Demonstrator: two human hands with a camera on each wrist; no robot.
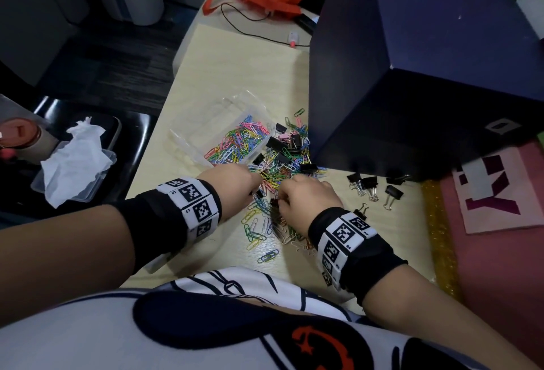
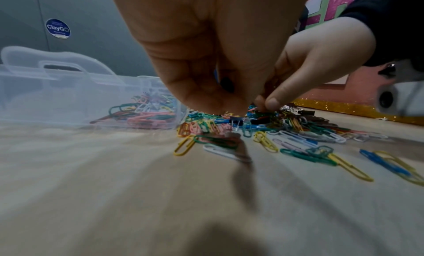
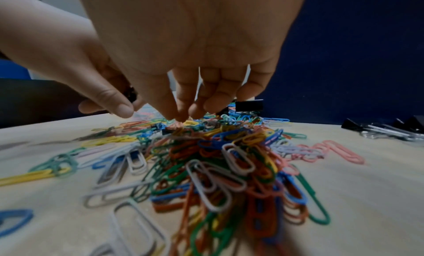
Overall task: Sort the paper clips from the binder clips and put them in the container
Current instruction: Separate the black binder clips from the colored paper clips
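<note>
Left hand: the left hand (image 1: pixel 232 182) hung fingers-down over the near-left edge of the pile, fingertips bunched together at the clips; whether anything was pinched between them, I could not tell.
Right hand: the right hand (image 1: pixel 306 197) was right beside it, fingers (image 3: pixel 183 104) curled down into the heap, tips touching the clips; what it had hold of, if anything, could not be made out.
Paper clips: the coloured paper clips (image 1: pixel 276 169) lay heaped directly under both sets of fingertips, with strays spread back toward the wrists.
Binder clips: black binder clips (image 1: pixel 282 145) sat mixed in just beyond the fingertips; a sorted group (image 1: pixel 374 188) lay to the right of the right hand.
Container: the clear container (image 1: pixel 188 134), beyond the left hand, already held many paper clips.
Table: the pale table (image 1: pixel 229 75) carried everything.
</note>
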